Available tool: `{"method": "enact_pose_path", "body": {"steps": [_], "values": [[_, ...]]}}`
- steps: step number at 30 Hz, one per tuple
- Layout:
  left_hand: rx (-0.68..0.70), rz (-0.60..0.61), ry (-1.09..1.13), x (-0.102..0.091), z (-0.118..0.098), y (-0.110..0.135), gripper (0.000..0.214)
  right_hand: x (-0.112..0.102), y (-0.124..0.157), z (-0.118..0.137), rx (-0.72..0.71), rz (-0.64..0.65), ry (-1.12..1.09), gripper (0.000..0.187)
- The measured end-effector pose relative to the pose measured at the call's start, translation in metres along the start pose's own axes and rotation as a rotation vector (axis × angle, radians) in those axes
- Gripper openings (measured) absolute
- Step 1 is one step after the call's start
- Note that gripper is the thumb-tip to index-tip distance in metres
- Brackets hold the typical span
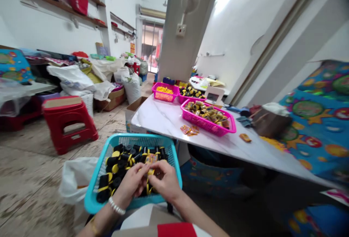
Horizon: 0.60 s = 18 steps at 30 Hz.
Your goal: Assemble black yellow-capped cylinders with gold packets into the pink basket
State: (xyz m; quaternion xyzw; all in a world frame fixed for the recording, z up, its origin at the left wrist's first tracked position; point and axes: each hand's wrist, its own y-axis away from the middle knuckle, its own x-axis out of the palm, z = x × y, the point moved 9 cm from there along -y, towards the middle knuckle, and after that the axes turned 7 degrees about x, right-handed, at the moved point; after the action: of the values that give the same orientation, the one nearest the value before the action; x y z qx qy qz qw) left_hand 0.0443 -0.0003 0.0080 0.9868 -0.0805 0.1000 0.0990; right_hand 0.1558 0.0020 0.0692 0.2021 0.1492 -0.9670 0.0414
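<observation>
My left hand and right hand meet over the near part of a turquoise plastic basket, fingers closed together on a small orange printed label. The label shows just beyond my fingertips, above the basket's contents; what sits deeper between my fingers is too hidden to tell.

The basket, with its perforated walls, is heaped with black cylinders bearing yellow bands or discs, lying at all angles, some on their sides and some showing a round end. Just left of it stands a white plastic sack, partly tucked behind the rim.

On the white marbled counter ahead of me are three pink baskets. The nearest pink basket is piled with gold-brown wrapped cylinders. Behind it, a second pink basket carries black-and-yellow pieces, and touching or just beside that, the leftmost pink basket holds small yellow pieces. Loose printed labels lie before the nearest one. An open cardboard box stands by the counter's left end.
</observation>
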Motion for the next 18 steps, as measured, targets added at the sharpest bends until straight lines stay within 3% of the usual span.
{"method": "enact_pose_path", "body": {"steps": [3,6,10,12,15,17,18], "values": [[-0.012,0.003,-0.084,-0.009,0.011,-0.002,0.045,-0.001,-0.01,0.001,-0.063,0.1,0.124,0.023],[0.017,-0.07,-0.085,-0.026,0.014,-0.004,0.043,-0.028,-0.032,0.001,-0.084,0.127,0.196,0.019],[0.155,-0.164,-0.179,-0.044,0.005,0.001,0.036,-0.109,-0.084,0.005,-0.136,-0.089,0.283,0.011],[0.239,-0.153,-0.292,-0.042,-0.002,0.009,0.031,-0.165,-0.113,0.014,-0.185,-0.284,0.335,0.015],[0.295,-0.081,-0.505,-0.033,-0.011,0.024,0.024,-0.235,-0.15,0.025,-0.202,-0.445,0.357,0.017],[0.319,-0.069,-0.624,-0.032,-0.021,0.032,0.025,-0.259,-0.165,0.031,-0.218,-0.476,0.364,0.015],[0.339,-0.082,-0.678,-0.035,-0.028,0.035,0.026,-0.261,-0.169,0.032,-0.225,-0.471,0.366,0.015]]}}
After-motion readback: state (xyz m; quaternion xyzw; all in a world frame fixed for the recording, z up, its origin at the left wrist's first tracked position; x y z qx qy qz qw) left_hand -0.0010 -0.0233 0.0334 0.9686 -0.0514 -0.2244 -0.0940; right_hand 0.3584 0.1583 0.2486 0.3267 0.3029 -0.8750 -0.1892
